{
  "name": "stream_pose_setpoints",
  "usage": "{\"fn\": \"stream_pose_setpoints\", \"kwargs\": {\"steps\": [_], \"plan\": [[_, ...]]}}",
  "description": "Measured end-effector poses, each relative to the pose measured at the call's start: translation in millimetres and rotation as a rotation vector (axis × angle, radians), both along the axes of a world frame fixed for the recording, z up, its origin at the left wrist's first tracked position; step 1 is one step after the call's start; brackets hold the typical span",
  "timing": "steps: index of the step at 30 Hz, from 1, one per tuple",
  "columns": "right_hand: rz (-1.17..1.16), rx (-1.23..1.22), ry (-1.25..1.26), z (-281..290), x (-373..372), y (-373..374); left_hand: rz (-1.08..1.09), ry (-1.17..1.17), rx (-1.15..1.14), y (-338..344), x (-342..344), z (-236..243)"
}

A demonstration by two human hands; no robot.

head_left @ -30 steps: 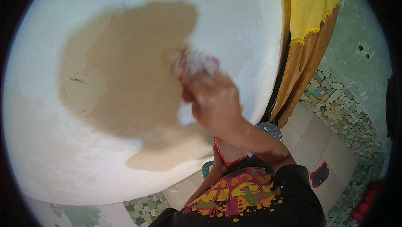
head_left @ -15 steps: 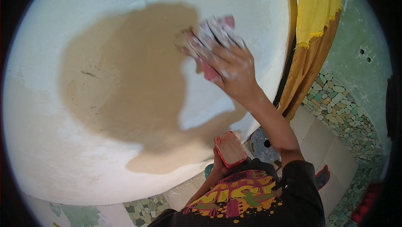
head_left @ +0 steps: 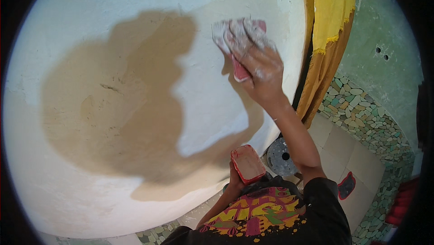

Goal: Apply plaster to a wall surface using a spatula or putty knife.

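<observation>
1. Red-backed and caked with pale filler, the sanding block (head_left: 238,50) lies flat against the white plastered wall (head_left: 135,0), high up and right of centre, just at the edge of the bare tan patch (head_left: 90,104).
2. Your right hand (head_left: 260,71) presses it there, the dusty fingers (head_left: 239,34) spread over its back and curled round its upper edge, so the hand is closed on the block rather than loose.
3. Your left hand (head_left: 235,179) is low, close to your chest, and grips a second red block (head_left: 247,163) with a whitened face; most of that hand is hidden behind it.
4. Your arm's shadow falls across the white area between the two hands.
5. To the right hangs a yellow and ochre curtain (head_left: 330,23), close to the working hand. Below it are a pebble-mosaic floor (head_left: 357,109), pale tiles (head_left: 334,141) and a grey perforated disc (head_left: 282,156).
6. Risks, as I judge them: with your arm stretched this high, pressure may go uneven and the block's edge could gouge the soft skim; a wide stroke right could snag or dust the curtain; powdery fingers could let the block slip and drop.
</observation>
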State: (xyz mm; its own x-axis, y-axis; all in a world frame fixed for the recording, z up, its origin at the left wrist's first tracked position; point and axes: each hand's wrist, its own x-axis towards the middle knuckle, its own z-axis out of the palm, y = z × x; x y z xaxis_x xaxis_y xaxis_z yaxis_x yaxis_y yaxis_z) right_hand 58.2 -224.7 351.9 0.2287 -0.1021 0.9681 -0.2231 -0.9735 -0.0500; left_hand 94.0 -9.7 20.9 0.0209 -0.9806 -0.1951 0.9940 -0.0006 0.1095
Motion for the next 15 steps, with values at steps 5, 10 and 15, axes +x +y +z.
{"fn": "stream_pose_setpoints", "kwargs": {"steps": [5, 10, 15], "plan": [[0.265, 0.091, 0.250, -66.5, -35.7, 17.9, -0.018, 0.055, -0.078, 11.1, -0.9, -0.6], [0.119, 0.004, 0.145, -11.6, -49.2, 28.0, -0.066, 0.035, -0.084, 9.6, 10.6, -3.5], [0.146, 0.057, -0.052, 43.5, -23.9, 22.1, -0.096, 0.022, -0.092, 8.1, 8.8, 11.1]]}}
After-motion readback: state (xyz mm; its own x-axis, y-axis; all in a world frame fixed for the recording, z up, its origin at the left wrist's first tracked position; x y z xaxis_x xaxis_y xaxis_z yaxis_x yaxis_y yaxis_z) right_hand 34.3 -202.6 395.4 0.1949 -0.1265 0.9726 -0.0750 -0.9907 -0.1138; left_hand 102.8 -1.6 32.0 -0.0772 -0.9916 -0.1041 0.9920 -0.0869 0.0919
